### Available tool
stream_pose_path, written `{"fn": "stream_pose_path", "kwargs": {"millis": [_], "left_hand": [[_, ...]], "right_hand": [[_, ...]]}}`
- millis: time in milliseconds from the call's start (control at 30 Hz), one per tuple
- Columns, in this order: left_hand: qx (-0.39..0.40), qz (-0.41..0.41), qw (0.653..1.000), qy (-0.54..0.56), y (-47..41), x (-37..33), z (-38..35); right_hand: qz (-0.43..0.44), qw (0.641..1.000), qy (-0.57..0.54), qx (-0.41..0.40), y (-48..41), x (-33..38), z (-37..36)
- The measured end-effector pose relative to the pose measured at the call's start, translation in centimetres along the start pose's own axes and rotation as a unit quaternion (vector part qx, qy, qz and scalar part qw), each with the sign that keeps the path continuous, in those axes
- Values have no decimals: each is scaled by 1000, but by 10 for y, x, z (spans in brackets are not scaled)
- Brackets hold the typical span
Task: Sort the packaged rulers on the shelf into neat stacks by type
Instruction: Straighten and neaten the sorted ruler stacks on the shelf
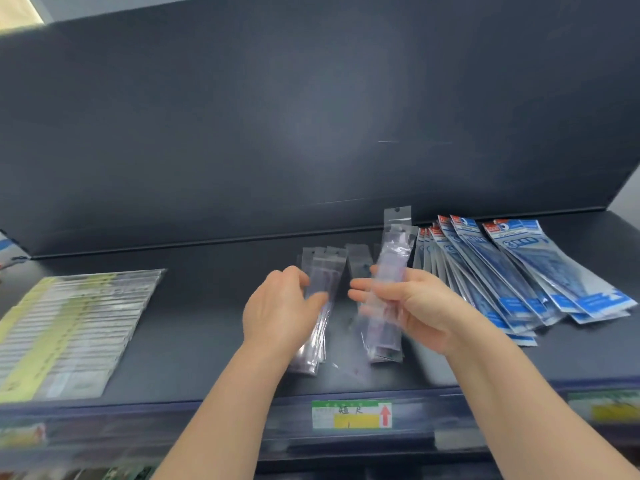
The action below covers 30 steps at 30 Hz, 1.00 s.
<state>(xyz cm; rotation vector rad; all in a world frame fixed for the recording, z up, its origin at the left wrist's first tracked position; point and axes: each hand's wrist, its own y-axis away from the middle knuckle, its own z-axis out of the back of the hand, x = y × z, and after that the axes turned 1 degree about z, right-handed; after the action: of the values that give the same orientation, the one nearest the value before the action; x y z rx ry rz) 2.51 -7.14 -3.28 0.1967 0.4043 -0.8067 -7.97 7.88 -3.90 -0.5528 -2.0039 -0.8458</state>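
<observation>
Right now the right hand (419,306) is holding a bundle of clear ruler packs (394,258). Its fingers (360,295) are curling round the middle, so the bundle is standing up off the shelf (207,306). The left hand (277,310) is bending its fingers and thumb round the edge of a stack of clear packs (327,271). That stack is lying flat on the shelf, just beside the bundle. A fan of blue ruler packs (519,282) is spreading out on the right. A row of yellow ruler packs (69,334) is lying well apart on the left. A price label (351,414) is sitting on the shelf's front edge.

I am guessing these packs are light and bendy. The shiny plastic is looking slippery, so a loose stack is likely to slide apart. Squeezing across the middle, on both long sides, is looking like the safest hold. Pulling by the thin top tab is looking risky.
</observation>
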Motion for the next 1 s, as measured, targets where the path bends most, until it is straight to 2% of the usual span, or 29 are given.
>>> {"fn": "stream_pose_path", "kwargs": {"millis": [67,100,167,300,367,500,567,633,700,833,900,1000], "left_hand": [[79,-6,984,158,5,-13,0],[130,-5,970,203,7,-19,-1],[165,-20,966,197,9,-23,-6],[41,10,964,262,-1,-16,-10],[23,34,960,277,-5,-12,-8],[13,31,985,171,-10,-3,-9],[26,38,995,85,-9,1,-13],[28,49,998,10,-8,8,-16],[14,59,998,-5,-6,14,-13],[-6,77,996,54,-3,18,-5],[10,76,996,47,-2,19,-4],[52,68,996,0,-2,19,-7]], "right_hand": [[18,1000,8,-8,-1,-1,-2],[27,999,6,-17,-2,-2,-3],[38,999,-5,-19,-2,-3,-4],[25,999,-47,-4,1,-1,3],[13,999,-32,-8,1,-1,7],[-6,992,117,-55,0,-4,5],[-4,966,235,-103,-2,-4,2],[10,948,298,-111,-4,-5,0],[39,935,341,-88,-6,-9,-5],[72,924,369,-70,-18,-16,-30],[69,893,440,-68,-26,-21,-39],[92,808,566,-136,-27,-24,-34]]}}
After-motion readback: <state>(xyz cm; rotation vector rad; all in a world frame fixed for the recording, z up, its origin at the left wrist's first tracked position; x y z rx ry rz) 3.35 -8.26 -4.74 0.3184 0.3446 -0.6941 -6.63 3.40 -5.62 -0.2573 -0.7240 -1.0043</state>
